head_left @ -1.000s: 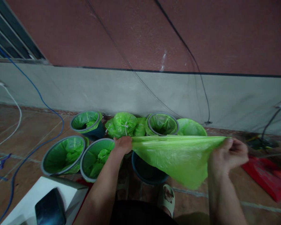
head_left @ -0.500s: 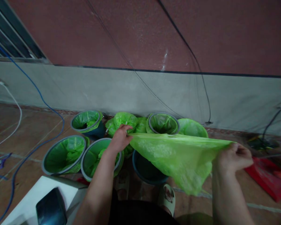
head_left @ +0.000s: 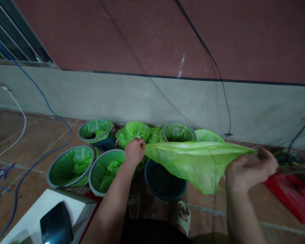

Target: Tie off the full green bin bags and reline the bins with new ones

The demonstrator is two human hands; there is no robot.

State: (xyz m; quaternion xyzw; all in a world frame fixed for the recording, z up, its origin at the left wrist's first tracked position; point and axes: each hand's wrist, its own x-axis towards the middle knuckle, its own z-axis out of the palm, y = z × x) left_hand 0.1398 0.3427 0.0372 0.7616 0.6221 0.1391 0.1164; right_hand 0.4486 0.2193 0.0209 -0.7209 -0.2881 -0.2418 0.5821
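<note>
Green bag: the green bag (head_left: 193, 162) is being stretched sideways in the air, with part of the dark blue bin (head_left: 165, 197) being covered by it.
Left hand: one end of the bag is being pinched tight by the left hand (head_left: 135, 150).
Right hand: the other end is being met by the right hand (head_left: 251, 169), but its fingers are being blurred, so whether they are gripping cannot be told.
Change: the bag's low tip is being lifted higher than half a second ago, and more of the bin is being shown.
Meaning: the stretching seems to be still being done; no part of the bag is being seen inside the bin.
Edges: the long top edge is being pulled nearly straight between the hands, which are being kept well apart.
Room: on the left, space is being squeezed by a lined bin (head_left: 100, 169); on the right, floor tiles are being shown before the red thing (head_left: 292, 196).
</note>
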